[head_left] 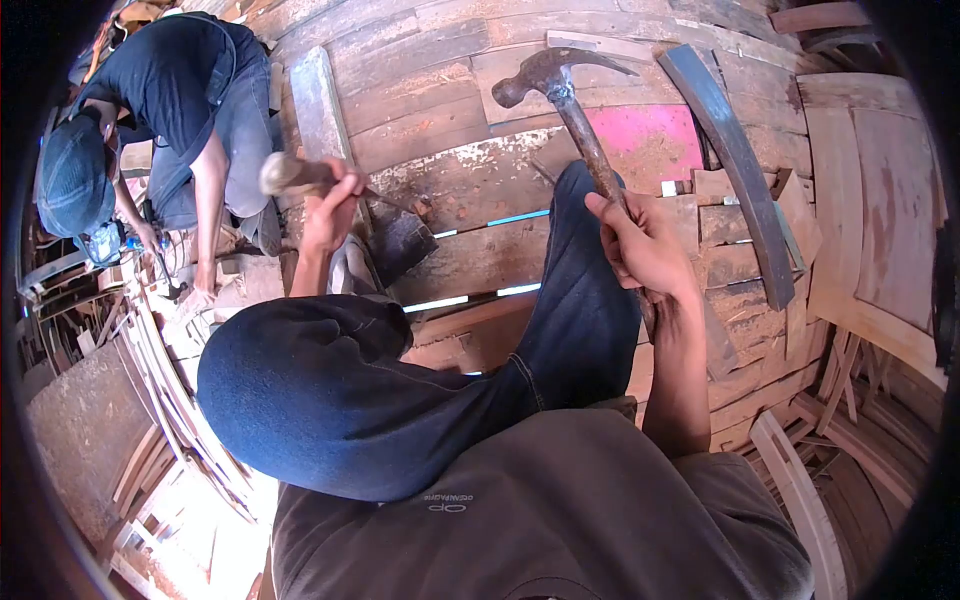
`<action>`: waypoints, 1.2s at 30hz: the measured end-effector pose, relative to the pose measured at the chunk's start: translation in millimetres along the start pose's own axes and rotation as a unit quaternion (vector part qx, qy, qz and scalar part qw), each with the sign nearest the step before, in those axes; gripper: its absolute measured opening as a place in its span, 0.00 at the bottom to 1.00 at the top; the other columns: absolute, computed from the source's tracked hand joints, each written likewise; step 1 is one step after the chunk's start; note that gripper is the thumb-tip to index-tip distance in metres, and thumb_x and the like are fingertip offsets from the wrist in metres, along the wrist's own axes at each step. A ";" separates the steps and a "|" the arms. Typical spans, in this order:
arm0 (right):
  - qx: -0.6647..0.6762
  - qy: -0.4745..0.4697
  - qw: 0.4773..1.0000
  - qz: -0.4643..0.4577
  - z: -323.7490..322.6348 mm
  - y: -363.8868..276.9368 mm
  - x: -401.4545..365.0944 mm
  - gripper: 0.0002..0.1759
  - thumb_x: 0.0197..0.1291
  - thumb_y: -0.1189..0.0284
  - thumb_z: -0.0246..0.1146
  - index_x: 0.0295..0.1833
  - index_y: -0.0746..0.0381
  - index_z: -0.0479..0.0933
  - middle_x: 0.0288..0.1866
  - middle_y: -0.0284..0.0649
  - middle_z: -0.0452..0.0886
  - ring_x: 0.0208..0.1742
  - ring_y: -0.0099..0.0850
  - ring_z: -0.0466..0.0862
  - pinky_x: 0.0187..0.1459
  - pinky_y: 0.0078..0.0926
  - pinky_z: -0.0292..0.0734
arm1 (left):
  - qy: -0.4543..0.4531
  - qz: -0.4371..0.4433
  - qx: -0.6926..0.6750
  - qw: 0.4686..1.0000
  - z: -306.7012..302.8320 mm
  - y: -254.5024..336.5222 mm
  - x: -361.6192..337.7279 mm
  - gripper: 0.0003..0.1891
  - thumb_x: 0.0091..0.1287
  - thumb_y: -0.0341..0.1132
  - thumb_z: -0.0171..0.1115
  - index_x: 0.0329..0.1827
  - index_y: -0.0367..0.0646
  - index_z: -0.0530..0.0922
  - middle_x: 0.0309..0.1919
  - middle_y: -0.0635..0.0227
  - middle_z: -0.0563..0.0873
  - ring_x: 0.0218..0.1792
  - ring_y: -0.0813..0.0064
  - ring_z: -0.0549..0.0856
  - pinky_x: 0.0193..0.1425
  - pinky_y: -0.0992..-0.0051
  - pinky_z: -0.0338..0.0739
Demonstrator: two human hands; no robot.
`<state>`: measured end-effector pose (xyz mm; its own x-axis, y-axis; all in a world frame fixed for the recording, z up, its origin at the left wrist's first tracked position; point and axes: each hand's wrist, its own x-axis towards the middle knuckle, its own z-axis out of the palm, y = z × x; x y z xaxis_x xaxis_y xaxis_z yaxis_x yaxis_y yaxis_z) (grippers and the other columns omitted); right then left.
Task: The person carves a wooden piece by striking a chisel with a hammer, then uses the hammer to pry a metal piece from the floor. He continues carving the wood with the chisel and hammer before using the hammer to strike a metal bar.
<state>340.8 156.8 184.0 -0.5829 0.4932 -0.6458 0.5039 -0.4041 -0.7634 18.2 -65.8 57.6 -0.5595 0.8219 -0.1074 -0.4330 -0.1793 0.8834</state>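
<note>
My left hand (pixel 328 214) is closed round a chisel (pixel 287 175) with a pale wooden handle. Its thin dark blade points right, over a small dark block (pixel 402 248) beside my bent knee. In my right hand (pixel 650 250) is a claw hammer (pixel 584 128), its worn shaft gripped low and its rusty head raised away from me. The hammer head is well apart from the chisel handle. Part of the shaft's lower end is hidden behind my fingers and wrist.
Worn floor planks (pixel 430 105) with gaps and sawdust spread ahead. A curved dark timber (pixel 735 165) and a pink panel (pixel 650 140) lie beyond the hammer. Another person (pixel 190 95) crouches at left near stacked wood strips. A panelled wooden piece (pixel 835 200) stands at right.
</note>
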 end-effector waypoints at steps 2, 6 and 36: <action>0.004 -0.006 1.000 0.003 0.4 -0.7 0.7 0.17 0.69 0.62 0.57 0.30 0.62 0.71 0.13 0.25 0.63 0.09 0.15 0.61 0.10 0.19 0.53 | -0.038 -0.035 0.077 0.996 6.4 -11.8 7.5 0.11 0.61 0.26 0.64 0.36 0.45 0.68 0.31 0.73 0.72 0.37 0.77 0.72 0.45 0.75 0.65; 0.000 -0.016 1.000 0.005 0.7 -1.8 1.8 0.17 0.69 0.62 0.57 0.31 0.62 0.72 0.13 0.25 0.63 0.10 0.15 0.61 0.10 0.19 0.53 | -0.081 -0.092 0.146 0.982 9.8 -33.8 8.2 0.12 0.59 0.25 0.67 0.33 0.45 0.69 0.29 0.74 0.73 0.36 0.80 0.72 0.43 0.78 0.66; -0.062 0.048 0.983 -0.165 35.9 -8.9 -30.0 0.23 0.72 0.59 0.52 0.29 0.67 0.70 0.15 0.32 0.65 0.20 0.16 0.65 0.21 0.24 0.61 | -0.171 -0.150 0.277 0.933 42.0 -61.7 17.1 0.19 0.63 0.28 0.68 0.56 0.38 0.72 0.42 0.73 0.83 0.45 0.80 0.80 0.53 0.75 0.75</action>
<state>330.9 117.9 209.7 -0.6675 0.6545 -0.3551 0.3748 -0.1168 -0.9197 65.1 -17.9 20.4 -0.1718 0.9316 -0.3203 -0.0488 0.3167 0.9473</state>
